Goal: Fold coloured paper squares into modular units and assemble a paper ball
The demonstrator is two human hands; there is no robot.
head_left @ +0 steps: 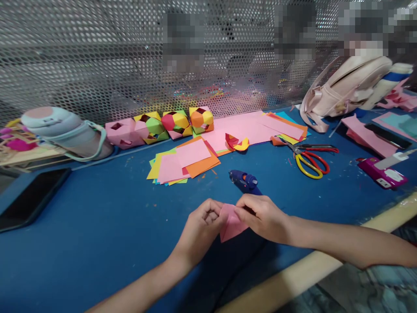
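Between my two hands is a small folded piece of pink paper, held above the blue table near its front edge. My left hand pinches its left side between thumb and fingers. On the upper right side, my right hand pinches it too. Just beyond the hands lies a dark blue glue gun, partly covered by my right hand. A stack of coloured paper sheets lies farther back, pink on top with orange and yellow below. Beside it sits a small red and yellow folded paper piece.
Scissors with yellow and red handles lie right of centre. Folded paper balls line the back by a perforated metal screen. A tumbler and a black tablet are left; a backpack and purple device right.
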